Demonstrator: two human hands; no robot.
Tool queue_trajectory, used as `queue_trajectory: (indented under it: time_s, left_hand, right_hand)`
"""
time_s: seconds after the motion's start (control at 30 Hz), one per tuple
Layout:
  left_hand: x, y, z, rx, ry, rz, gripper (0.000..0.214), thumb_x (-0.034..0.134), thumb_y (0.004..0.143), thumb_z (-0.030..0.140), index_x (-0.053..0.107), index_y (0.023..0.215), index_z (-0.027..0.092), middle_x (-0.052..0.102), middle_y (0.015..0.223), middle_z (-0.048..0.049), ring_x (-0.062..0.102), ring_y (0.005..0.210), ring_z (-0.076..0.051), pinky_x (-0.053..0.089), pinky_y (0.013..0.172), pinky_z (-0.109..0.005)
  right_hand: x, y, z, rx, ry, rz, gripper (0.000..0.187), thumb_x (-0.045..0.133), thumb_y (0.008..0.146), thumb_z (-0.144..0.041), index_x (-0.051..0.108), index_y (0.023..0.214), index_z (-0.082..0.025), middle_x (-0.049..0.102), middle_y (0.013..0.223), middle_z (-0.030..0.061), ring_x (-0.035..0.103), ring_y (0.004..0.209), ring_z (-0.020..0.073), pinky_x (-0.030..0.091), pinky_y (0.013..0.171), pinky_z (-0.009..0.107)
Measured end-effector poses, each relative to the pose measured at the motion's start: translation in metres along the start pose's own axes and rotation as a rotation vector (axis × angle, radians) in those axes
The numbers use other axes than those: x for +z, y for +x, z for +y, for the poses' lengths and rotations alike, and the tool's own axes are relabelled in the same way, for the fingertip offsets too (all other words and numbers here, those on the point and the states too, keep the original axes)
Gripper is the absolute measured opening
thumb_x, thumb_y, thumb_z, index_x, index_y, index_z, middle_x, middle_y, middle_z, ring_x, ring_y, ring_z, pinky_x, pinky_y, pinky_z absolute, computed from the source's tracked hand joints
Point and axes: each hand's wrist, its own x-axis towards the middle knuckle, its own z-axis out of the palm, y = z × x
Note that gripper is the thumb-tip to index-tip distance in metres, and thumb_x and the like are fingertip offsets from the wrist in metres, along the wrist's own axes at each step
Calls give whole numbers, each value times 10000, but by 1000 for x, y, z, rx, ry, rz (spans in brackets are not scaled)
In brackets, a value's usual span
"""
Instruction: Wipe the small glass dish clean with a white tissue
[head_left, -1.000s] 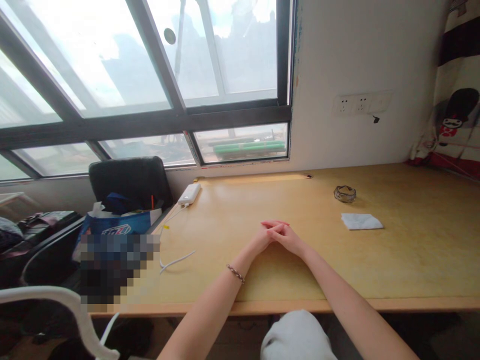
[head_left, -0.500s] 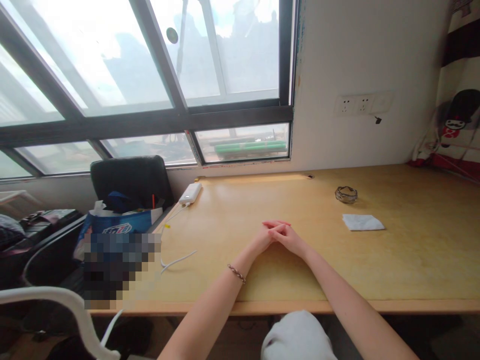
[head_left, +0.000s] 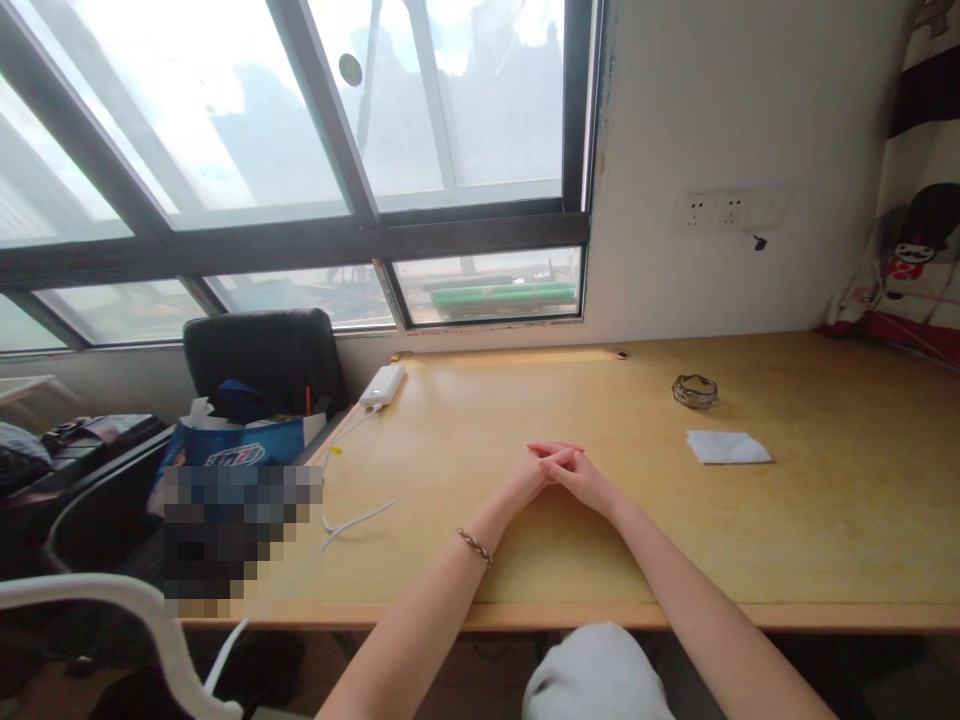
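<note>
My left hand (head_left: pixel 529 474) and my right hand (head_left: pixel 586 478) rest together on the yellowish table, clasped with their fingers overlapping. Both are closed, and no object shows in either one. A braided bracelet (head_left: pixel 475 547) circles my left wrist. To the right of my hands lies a folded white tissue (head_left: pixel 727 448), apart from them. Behind the tissue stands a ring-shaped glass dish (head_left: pixel 695 392), which looks like an ashtray. The palms are hidden.
At the table's back left lies a white power bank (head_left: pixel 383 385) with a white cable (head_left: pixel 360 520). A black chair (head_left: pixel 262 350) with a blue bag (head_left: pixel 240 440) stands to the left. Wall sockets (head_left: pixel 712 212) and a window are behind the wooden table (head_left: pixel 825 520).
</note>
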Motion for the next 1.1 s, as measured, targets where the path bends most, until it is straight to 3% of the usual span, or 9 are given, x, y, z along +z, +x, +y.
queue_trajectory:
  time_s: [0.6,1.1]
  left_hand:
    - [1,3,-2,25,-66,8,259,517,686,244,588,901,118,593,975,-90,541,946,-226,471,730,-231]
    - [1,2,-2,10,-14,16,279,493,727,267,564,945,109,581,994,-91,543,950,-204,470,728,-222]
  right_hand:
    - [-1,0,1,-1,-15,2,387,502,743,-429,568,1067,-226,563,1108,51,488,1045,203,356,925,369]
    - [0,0,1,1,-6,2,384,505,741,-425,569,1064,-228,562,1110,51,485,1049,205,360,927,381]
